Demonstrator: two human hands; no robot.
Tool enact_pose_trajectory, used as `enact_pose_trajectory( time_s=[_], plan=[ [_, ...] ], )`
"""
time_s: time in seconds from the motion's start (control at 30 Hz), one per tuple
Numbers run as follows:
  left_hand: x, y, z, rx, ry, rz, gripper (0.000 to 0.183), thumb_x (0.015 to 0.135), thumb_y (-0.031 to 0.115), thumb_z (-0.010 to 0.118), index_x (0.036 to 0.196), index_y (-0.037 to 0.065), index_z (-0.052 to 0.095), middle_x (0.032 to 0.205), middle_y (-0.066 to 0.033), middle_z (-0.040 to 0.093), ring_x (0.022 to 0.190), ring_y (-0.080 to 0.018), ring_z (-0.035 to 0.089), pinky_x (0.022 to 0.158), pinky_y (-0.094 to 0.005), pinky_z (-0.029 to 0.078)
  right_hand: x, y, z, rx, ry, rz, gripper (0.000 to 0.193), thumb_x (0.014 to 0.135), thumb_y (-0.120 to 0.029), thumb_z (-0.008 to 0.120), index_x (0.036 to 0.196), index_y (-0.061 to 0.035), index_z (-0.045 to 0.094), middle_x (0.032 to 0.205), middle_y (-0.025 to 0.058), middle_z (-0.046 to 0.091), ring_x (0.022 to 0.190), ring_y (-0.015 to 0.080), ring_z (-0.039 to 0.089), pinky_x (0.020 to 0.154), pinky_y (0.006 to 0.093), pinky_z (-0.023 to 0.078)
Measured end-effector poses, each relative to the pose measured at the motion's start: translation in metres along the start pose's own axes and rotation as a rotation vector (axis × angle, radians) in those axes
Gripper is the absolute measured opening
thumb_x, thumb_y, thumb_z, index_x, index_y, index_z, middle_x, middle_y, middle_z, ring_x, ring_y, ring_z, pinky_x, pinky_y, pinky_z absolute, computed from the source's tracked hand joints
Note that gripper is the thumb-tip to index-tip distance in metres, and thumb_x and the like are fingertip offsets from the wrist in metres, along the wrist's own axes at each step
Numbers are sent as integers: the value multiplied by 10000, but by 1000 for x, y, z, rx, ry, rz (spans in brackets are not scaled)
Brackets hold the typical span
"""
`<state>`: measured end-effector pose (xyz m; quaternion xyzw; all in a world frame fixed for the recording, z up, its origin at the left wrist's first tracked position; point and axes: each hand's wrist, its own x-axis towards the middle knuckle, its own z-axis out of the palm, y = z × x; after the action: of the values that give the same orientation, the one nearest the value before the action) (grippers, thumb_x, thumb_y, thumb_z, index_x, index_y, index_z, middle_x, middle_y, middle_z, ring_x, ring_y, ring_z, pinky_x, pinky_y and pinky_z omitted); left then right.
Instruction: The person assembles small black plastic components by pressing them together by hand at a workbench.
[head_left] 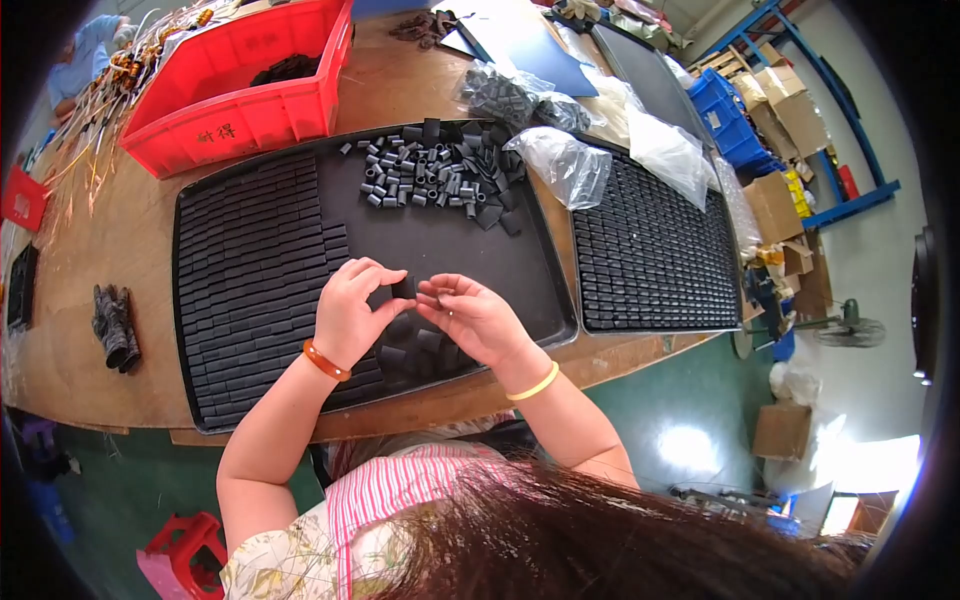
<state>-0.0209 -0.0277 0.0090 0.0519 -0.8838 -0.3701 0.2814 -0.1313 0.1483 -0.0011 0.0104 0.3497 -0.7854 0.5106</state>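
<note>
Green flooring (650, 400) shows around the wooden bench (150, 320), where I see someone working. Their left grip (348, 308) is clamped, thumb against fingers, on a small black piece (403, 287) above a black tray (395, 237); the right grip (478, 320) is curled just beside it, and I cannot tell whether it holds anything. Short black tubes (398, 172) lie heaped toward the tray's back; neat black rows (250, 260) fill its left side.
</note>
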Motion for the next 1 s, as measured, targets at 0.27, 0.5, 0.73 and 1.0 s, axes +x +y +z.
enact_pose_trajectory(
  time_s=[0.27,0.5,0.73,1.0],
  plan=[
    [-1,-3,2,-28,-10,-24,244,669,46,840,883,56,724,805,-55,654,811,-227,633,736,-317,506,-1,-12,-12,-609,32,-74,215,1027,-244,574,1067,-34,596,1006,86,683,626,69,597,574,205,500],
    [-1,-1,2,-114,6,-95,179,703,93,823,833,60,704,825,-43,661,809,-234,607,722,-339,493,-10,0,19,-610,72,-319,192,1024,-202,570,1104,-33,612,902,28,643,712,59,544,657,215,480],
    [-2,0,6,-124,-41,-57,225,699,78,825,888,36,708,842,-71,657,809,-227,617,726,-316,504,-2,5,19,-1122,49,-641,192,929,-87,693,1086,-16,606,905,50,640,777,102,603,694,246,503],
    [-1,-1,6,-64,-31,-33,255,688,89,821,906,38,699,867,-80,671,831,-250,626,758,-334,508,-4,10,24,-1279,125,-753,161,854,-75,756,953,2,655,853,79,602,718,164,617,658,270,512]
  ],
)
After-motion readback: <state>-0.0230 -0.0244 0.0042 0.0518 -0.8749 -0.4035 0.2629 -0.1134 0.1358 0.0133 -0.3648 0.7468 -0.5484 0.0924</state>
